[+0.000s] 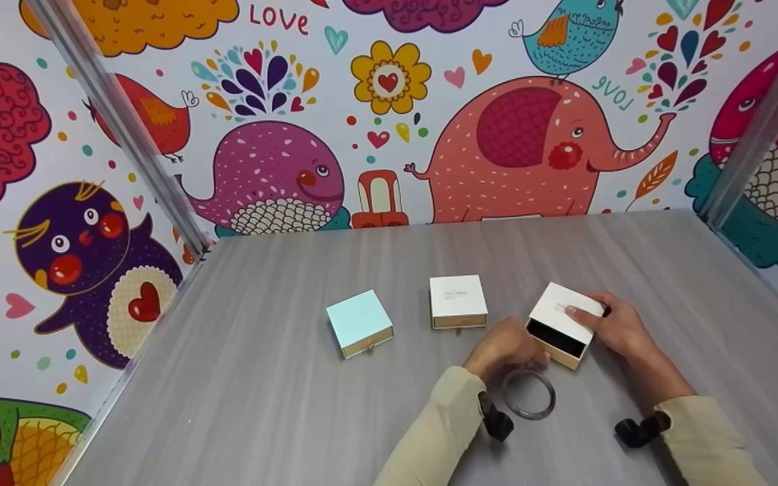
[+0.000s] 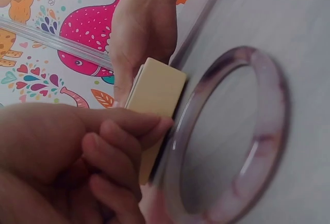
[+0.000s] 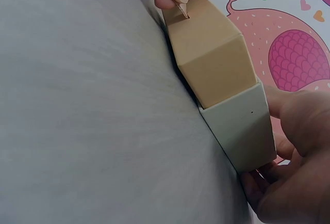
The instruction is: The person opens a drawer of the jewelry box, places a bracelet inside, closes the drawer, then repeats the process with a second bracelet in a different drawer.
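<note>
At the right of the table, my right hand (image 1: pixel 622 327) holds the white sleeve (image 1: pixel 568 304) of a small drawer box, its thumb on top. The tan drawer (image 3: pixel 206 43) is partly pulled out toward me, showing a black interior. My left hand (image 1: pixel 512 339) pinches a small pull tab (image 3: pixel 182 9) on the drawer front between thumb and finger. Just nearer me lies a round bangle (image 2: pixel 274 105), translucent greyish with purple-brown streaks, flat on the table beside my left wrist.
Left of the hands stands another white drawer box (image 1: pixel 456 297), closed. Further left sits a closed light-blue box (image 1: pixel 360 318). The grey table (image 1: pixel 261 405) ends at printed cartoon walls, with metal posts (image 1: pixel 125 135) at the corners.
</note>
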{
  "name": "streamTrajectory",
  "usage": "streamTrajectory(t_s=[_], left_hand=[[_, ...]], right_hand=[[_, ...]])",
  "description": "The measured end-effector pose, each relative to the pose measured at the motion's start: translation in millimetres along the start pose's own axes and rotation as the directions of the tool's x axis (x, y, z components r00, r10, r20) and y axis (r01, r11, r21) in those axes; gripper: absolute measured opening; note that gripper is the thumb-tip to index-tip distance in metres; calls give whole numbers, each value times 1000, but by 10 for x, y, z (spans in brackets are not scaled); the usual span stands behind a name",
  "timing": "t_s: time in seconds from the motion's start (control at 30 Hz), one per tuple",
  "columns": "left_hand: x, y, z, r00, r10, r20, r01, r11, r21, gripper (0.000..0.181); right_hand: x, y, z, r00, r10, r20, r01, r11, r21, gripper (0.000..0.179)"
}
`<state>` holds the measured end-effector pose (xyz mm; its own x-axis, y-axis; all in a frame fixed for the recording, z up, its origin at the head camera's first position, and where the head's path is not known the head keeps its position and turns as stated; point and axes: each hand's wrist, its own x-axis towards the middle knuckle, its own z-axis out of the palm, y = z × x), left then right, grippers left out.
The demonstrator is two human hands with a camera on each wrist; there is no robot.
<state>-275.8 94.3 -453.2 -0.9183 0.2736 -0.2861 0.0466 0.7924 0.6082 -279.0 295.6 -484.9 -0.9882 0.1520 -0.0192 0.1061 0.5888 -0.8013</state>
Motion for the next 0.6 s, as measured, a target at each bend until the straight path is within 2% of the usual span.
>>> streamTrajectory(t_s=[0.13,0.6], left_hand=[[-5,-8,1,1000,-7,5,7,1000,-19,36],[-58,-9,1,999,32,-16,-32,998,48,35]], right_hand=[[5,-3,2,1000,0,-4,0,1000,-3,71],[10,8,-4,1000,-26,-5,26,1000,-8,67]])
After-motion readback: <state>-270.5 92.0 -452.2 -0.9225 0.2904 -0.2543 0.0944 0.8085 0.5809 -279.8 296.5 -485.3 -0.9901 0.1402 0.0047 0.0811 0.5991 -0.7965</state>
